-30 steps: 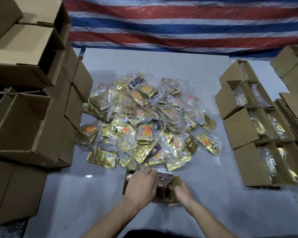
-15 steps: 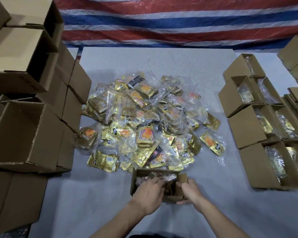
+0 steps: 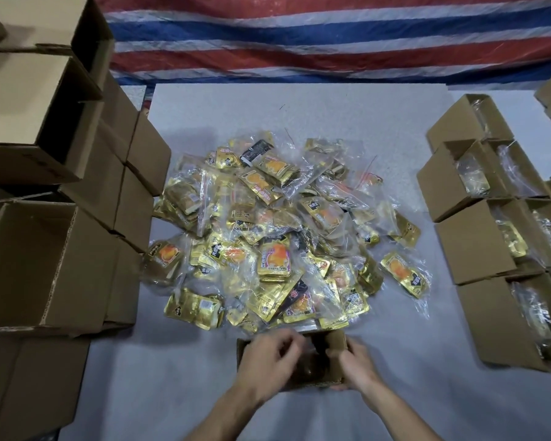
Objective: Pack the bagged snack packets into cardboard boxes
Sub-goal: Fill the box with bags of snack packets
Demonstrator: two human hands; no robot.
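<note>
Working at the near edge of the desk, you have both hands on a small cardboard box that sits open-topped directly in front of you. Your right hand is at the box's right end, its fingers curled around that wall and gripping it. Your left hand lies over the box's left half, with its fingers bent down toward the opening. Motion blur hides whether they pinch anything, so I cannot tell. The inside of the box is dark, and its contents cannot be made out.

Just beyond the box's far edge spreads the heap of bagged snack packets. These are gold foil packets with orange prints, sealed in clear plastic bags and piled loosely across the middle of the desk.

To your right stands a row of filled boxes, open at the top, with clear bags showing inside them. To your left, empty boxes are stacked several high beside the heap. A striped tarp in red, white and blue hangs behind the desk.
</note>
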